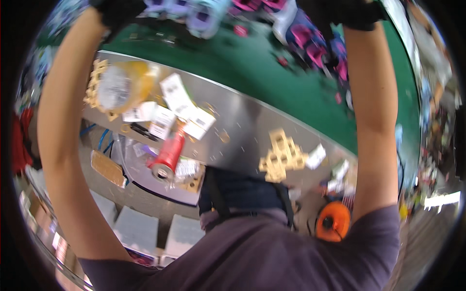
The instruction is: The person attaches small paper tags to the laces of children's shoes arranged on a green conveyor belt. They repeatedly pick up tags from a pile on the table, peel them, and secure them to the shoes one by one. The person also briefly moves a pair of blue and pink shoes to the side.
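Observation:
Both my arms stretch far forward over a green surface [286, 92]. My left hand [119, 12], in a black glove, reaches the top edge near lavender and pale blue shoes [206, 18]. The picture's edge cuts it off, and its fingers are hidden. My right hand [352, 13], also black-gloved, is beside navy shoes with pink linings [313, 43]. Its fingers are dark and smeared, so whether it grips a shoe does not show.
A metal ledge [238, 116] along the near side bears white tags [177, 94], a yellow tape roll [141, 80], a red can-shaped thing [170, 153] and tan cardboard cutouts [281, 157]. Below are grey bins [138, 230] and an orange round object [334, 220].

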